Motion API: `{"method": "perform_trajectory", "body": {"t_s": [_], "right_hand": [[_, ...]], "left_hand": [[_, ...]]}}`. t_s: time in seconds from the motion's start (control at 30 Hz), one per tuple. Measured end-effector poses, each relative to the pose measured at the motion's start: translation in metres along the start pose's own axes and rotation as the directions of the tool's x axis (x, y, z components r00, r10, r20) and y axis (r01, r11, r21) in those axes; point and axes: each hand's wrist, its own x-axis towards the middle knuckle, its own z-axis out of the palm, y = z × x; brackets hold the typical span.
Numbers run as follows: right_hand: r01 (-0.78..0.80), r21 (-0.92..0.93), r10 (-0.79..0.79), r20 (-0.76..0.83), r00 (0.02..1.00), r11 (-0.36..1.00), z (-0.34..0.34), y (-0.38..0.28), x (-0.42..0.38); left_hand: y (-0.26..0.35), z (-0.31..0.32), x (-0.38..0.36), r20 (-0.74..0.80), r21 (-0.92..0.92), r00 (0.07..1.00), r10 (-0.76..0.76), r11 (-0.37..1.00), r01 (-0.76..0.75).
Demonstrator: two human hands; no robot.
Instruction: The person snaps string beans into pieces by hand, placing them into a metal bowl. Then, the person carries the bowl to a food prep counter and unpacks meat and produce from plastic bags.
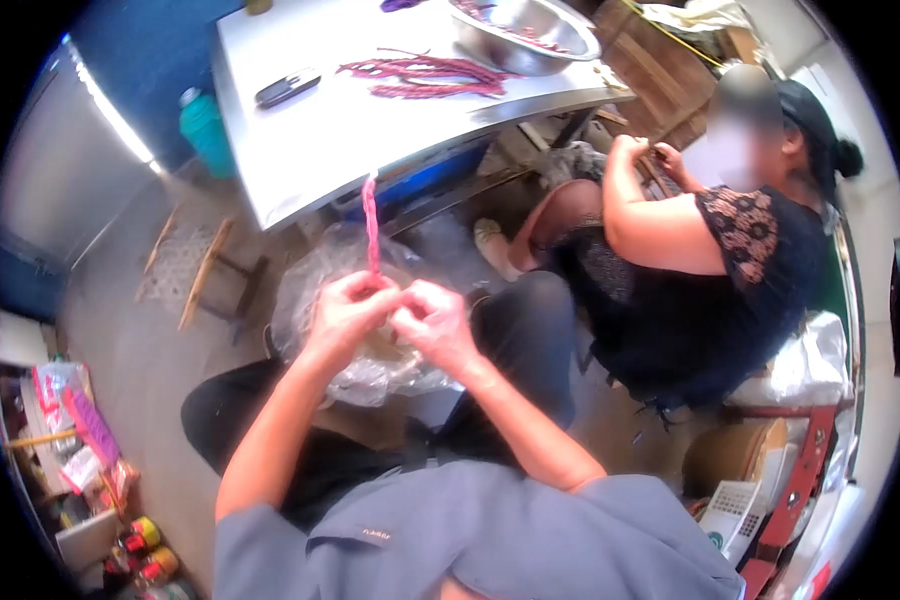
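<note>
A pink twisted cord (372,225) runs down from the near edge of the white table (320,140) to my hands. My left hand (348,315) pinches its lower end. Close against it, my right hand (435,325) has its fingertips pressed together at the same spot; whatever lies between them is too small to make out. Below both hands, a clear plastic bag (370,375) sits between my knees. On the table lies a bundle of dark red and pink cords (440,75), beside a metal bowl (490,45) with more cords in it.
A black phone (288,88) lies on the table, with a teal bottle (206,130) by its left side. A low stool (208,270) stands at the left. At the right a seated person (710,240) works with both hands. Packages (85,430) fill the lower left.
</note>
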Motion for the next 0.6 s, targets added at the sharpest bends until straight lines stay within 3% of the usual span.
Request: {"method": "perform_trajectory", "body": {"t_s": [0.1, 0.13, 0.23, 0.3, 0.37, 0.43, 0.57, 0.6], "right_hand": [[0.056, -0.032, -0.057, -0.029, 0.998, 0.998, 0.001, 0.000, -0.004], [0.024, -0.019, -0.024, -0.022, 0.999, 1.000, 0.001, 0.001, -0.005], [0.128, -0.133, -0.137, -0.058, 0.989, 0.983, 0.002, 0.002, -0.007], [0.155, -0.162, -0.169, -0.070, 0.983, 0.974, 0.004, 0.003, -0.006], [0.212, -0.187, -0.235, -0.111, 0.966, 0.959, 0.007, 0.003, -0.003], [0.231, -0.204, -0.263, -0.144, 0.954, 0.951, 0.012, 0.002, 0.000], [0.207, -0.203, -0.249, -0.211, 0.945, 0.957, 0.019, -0.001, 0.003], [0.051, -0.018, -0.053, -0.227, 0.972, 0.999, 0.022, -0.007, 0.003]], "left_hand": [[-0.005, -0.002, 0.003, 0.026, 0.212, 0.997, 0.074, 0.974, -0.078], [-0.003, 0.001, 0.002, 0.035, 0.182, 0.998, 0.060, 0.981, -0.065], [-0.009, 0.002, 0.002, 0.056, 0.190, 0.996, 0.068, 0.979, -0.078], [-0.015, 0.005, 0.002, -0.045, 0.193, 0.989, 0.139, 0.973, -0.128], [-0.015, 0.008, 0.001, -0.051, 0.188, 0.990, 0.130, 0.975, -0.118], [-0.020, 0.009, 0.002, -0.114, 0.092, 0.977, 0.181, 0.981, -0.171], [-0.021, 0.014, 0.002, -0.204, -0.087, 0.968, 0.147, 0.982, -0.168], [-0.023, 0.015, 0.003, -0.215, -0.080, 0.960, 0.182, 0.976, -0.203]]}}
